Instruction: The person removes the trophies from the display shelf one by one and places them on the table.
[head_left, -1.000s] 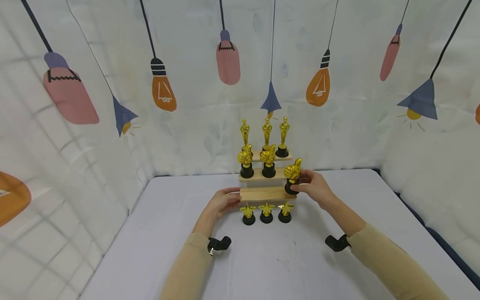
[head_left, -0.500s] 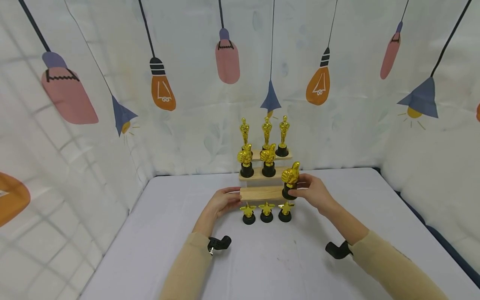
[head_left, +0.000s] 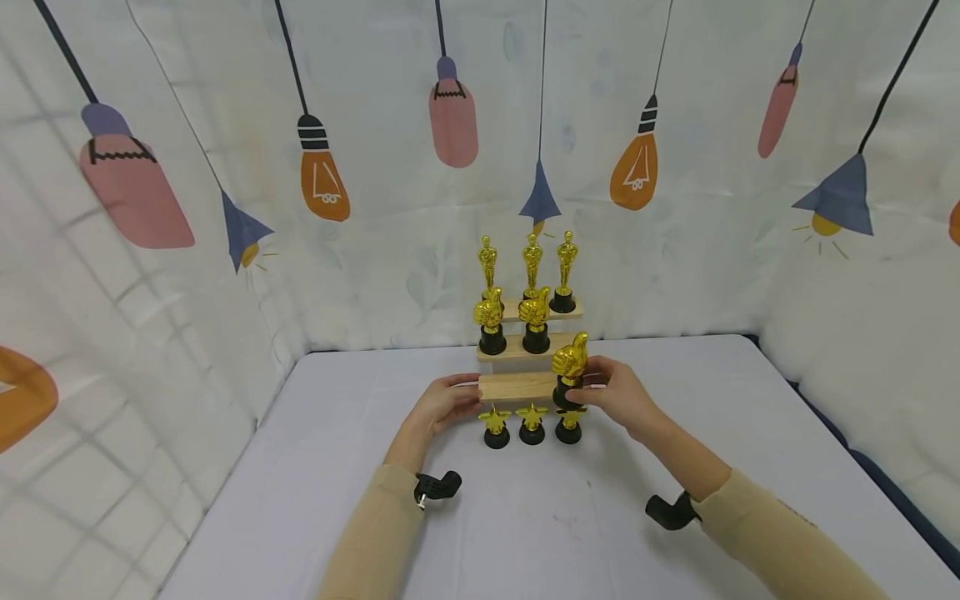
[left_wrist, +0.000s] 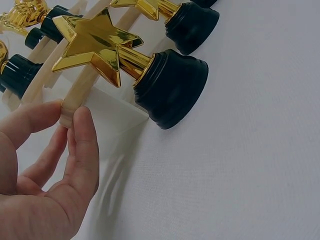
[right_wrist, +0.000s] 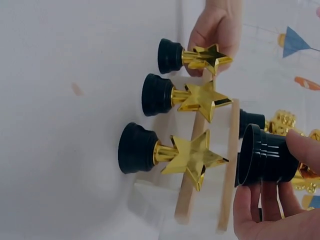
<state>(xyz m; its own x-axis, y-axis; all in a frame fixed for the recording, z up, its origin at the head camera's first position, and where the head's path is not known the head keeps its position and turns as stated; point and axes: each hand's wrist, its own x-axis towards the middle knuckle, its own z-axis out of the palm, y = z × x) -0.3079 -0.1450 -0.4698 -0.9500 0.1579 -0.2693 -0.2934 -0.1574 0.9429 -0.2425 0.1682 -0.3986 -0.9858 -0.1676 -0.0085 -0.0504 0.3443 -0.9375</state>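
My right hand [head_left: 621, 398] grips the black base of a gold thumbs-up trophy [head_left: 569, 358], held upright at the right end of the front wooden board [head_left: 517, 386]. In the right wrist view this black base [right_wrist: 267, 157] sits between thumb and fingers, its underside apart from the boards. My left hand [head_left: 438, 407] pinches the left end of the same board; thumb and fingertips show there in the left wrist view. Two more thumbs-up trophies [head_left: 535, 319] stand on the middle board [head_left: 513, 351]. Gold figure statuettes [head_left: 566, 260] stand on the top board.
A row of star trophies [head_left: 532, 423] with black bases stands on the white tablecloth [head_left: 555, 517] in front of the stepped rack. The held trophy partly covers the rightmost star. Behind the table hangs a white curtain [head_left: 390, 275] printed with lamps.
My right hand has carried the thumbs-up trophy left and a little down, so it now overlaps the right star trophy in the head view. My left hand stays at the board's end.
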